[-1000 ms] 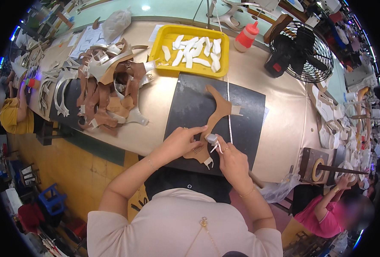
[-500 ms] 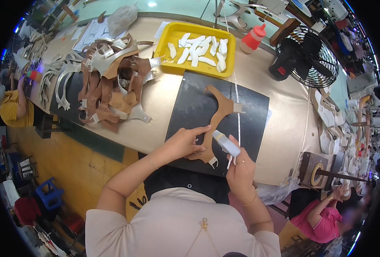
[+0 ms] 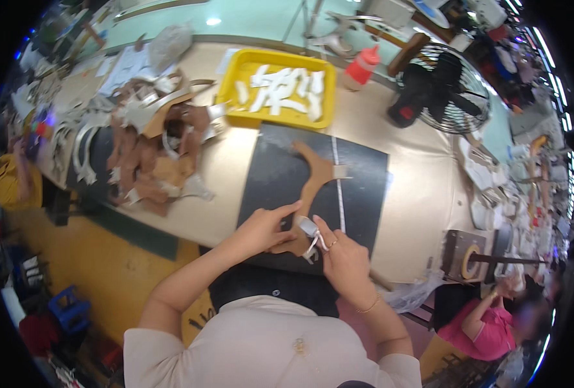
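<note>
A brown, curved, branching leather piece (image 3: 314, 181) lies on the black mat (image 3: 364, 181), with pale tabs at its right branch and near end. My left hand (image 3: 264, 229) presses on its left edge, index finger stretched out and thumb apart. My right hand (image 3: 348, 258) is closed around a tool (image 3: 308, 226) with a grey, blocky head. That head is over the lower part of the leather, close to my left thumb; blur hides whether it touches. White strips or cord (image 3: 317, 241) hang by my right fingers. Behind that hand a wooden rod (image 3: 381, 279) juts out.
A yellow tray (image 3: 235, 116) of white strips stands beyond the mat. Brown leather pieces (image 3: 154, 145) are heaped at left. A red bottle (image 3: 362, 68) and black fan (image 3: 439, 90) stand far right. A white cord (image 3: 340, 194) crosses the mat. A person in pink (image 3: 478, 326) sits at right.
My right hand and the grey-headed tool have moved left and down over the leather, nearer my left hand. The whole view has shifted slightly; my left hand keeps its place on the leather.
</note>
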The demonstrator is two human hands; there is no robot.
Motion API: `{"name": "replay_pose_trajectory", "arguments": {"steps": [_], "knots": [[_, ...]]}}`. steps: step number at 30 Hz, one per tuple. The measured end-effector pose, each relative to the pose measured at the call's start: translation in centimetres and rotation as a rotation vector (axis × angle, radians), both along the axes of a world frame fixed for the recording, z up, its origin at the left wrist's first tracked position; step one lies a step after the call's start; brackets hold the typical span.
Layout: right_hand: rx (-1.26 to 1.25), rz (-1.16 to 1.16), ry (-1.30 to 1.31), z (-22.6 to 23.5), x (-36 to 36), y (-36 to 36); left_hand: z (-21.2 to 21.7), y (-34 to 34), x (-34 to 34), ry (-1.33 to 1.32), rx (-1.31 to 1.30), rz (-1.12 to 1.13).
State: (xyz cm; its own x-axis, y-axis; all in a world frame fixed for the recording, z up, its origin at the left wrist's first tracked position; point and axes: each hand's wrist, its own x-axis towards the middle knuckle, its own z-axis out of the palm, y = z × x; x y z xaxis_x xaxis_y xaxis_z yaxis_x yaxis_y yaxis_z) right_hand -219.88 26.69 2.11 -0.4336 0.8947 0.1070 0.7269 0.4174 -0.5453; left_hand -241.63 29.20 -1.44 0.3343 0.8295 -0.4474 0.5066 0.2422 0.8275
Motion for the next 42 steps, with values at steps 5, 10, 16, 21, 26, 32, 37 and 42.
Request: {"name": "replay_pose_trajectory", "arguments": {"steps": [5,10,16,21,26,32,37,42], "knots": [[-0.094,0.034,-0.146,-0.4,0.0,-0.1,0.1,0.0,-0.2,0.003,0.04,-0.053],[0.049,-0.034,0.047,-0.1,0.6,-0.4,0.1,0.0,-0.9,-0.029,-0.043,-0.117],[-0.104,-0.024,-0.094,-0.6,1.0,-1.4,-0.4,-1.1,0.0,0.067,0.166,-0.073],[-0.103,0.026,-0.212,-1.9,1.2,-1.5,0.7,-1.1,-0.9,0.229,0.17,-0.189],[-0.037,0.073,-0.227,-1.7,1.4,-1.1,1.2,1.8,-1.8,0.378,0.473,-0.561],[0.052,-0.001,0.022,0.9,1.4,-1.0,-0.7,3.6,-1.5,0.416,0.74,-0.568],[0.054,-0.003,-0.076,1.0,0.5,-0.5,-1.6,4.3,-1.3,0.446,0.729,-0.504],[-0.01,0.006,-0.095,0.7,0.7,-0.6,-1.8,4.0,-1.5,0.471,0.702,-0.523]]}}
